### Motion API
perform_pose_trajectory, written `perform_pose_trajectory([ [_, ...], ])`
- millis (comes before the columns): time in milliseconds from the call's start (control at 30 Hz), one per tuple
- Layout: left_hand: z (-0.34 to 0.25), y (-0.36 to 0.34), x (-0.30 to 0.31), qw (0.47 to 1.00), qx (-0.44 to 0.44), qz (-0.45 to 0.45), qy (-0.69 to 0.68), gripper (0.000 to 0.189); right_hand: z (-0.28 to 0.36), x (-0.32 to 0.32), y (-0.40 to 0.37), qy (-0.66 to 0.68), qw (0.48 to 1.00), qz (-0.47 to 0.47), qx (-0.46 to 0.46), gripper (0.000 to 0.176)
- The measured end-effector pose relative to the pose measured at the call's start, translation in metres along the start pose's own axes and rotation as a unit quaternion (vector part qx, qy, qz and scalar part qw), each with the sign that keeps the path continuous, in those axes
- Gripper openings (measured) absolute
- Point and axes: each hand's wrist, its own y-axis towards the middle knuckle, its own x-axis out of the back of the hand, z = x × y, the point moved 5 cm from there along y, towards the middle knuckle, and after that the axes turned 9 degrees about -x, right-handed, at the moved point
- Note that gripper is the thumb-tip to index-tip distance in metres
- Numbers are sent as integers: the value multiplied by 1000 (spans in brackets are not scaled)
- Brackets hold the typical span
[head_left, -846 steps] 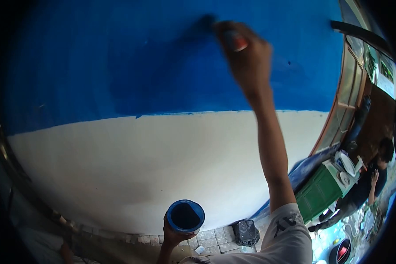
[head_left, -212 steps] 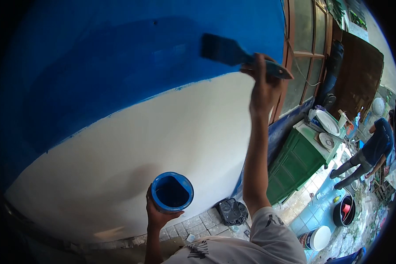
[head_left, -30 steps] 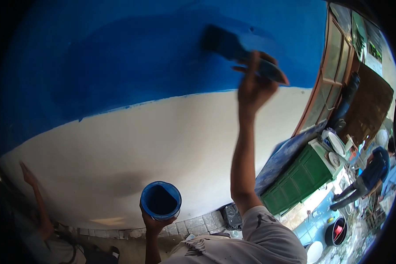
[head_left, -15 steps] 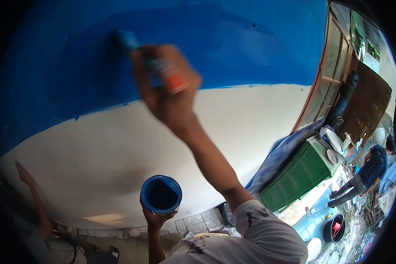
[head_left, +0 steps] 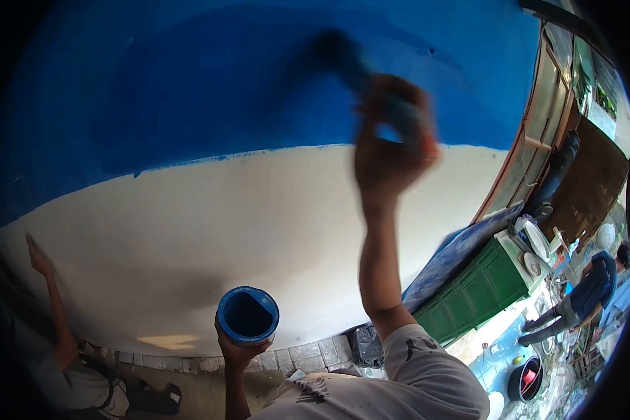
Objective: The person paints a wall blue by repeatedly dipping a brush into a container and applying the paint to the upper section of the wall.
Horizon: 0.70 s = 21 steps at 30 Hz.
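My right hand (head_left: 393,143) is closed around the handle of a paintbrush (head_left: 350,59), its bristles blurred by motion over the blue upper part of the wall (head_left: 210,91). Part of the fresh blue looks darker than the paint around it. Below a slightly uneven line the wall is white (head_left: 273,203). Low in front of my body, my left hand (head_left: 238,348) grips a paint can (head_left: 248,315) from beneath and the side. The can stands upright, its rim smeared blue and dark blue paint inside.
Another person's hand (head_left: 39,257) reaches toward the wall at the far left. A green cabinet (head_left: 472,287) stands on the right, near a framed window (head_left: 528,150). Farther right a person in a dark shirt (head_left: 595,283) bends over clutter. A black tub (head_left: 525,379) sits on the ground.
My right hand has swept the brush to the right across the blue area. The can in my left hand sits slightly lower in view, still held upright.
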Motion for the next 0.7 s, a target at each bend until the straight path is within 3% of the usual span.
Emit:
perform_pose_trajectory([
  [33, 1, 2, -1, 1000, -1, 7, 2, 130, 27, -21, -6, -34, 995, 43, 86, 32],
  [67, 1, 3, -4, 1000, -2, 7, 0, 129, 36, -44, -21, -74, 986, 97, 112, 38],
  [100, 1, 5, -6, 1000, -3, 7, 0, 129, 49, -64, -32, -21, 985, 100, 137, 43],
  [233, 3, 7, -17, 999, -10, -5, -39, 130, 92, -110, -47, 71, 986, 94, 116, 31],
  [300, 8, 3, -23, 998, -15, -5, -53, 130, 92, -120, -40, 193, 955, 224, -7, 22],
  [333, 10, 0, -22, 998, -15, -12, -67, 130, 85, -118, -37, 188, 957, 220, -7, 22],
  [433, 13, -10, -18, 999, -12, -10, -39, 129, 42, -95, -17, 207, 975, 76, -15, 9],
  [467, 12, -13, -16, 999, -13, -5, -42, 129, 22, -84, -11, 206, 973, 77, -66, 8],
  [533, 9, -16, -8, 1000, 17, -11, -10, 128, -14, -48, 2, 203, 969, 55, -133, 10],
  [700, -11, -7, 2, 998, -10, 4, 55, 127, -87, 73, 42, 107, 983, -41, -144, 19],
])
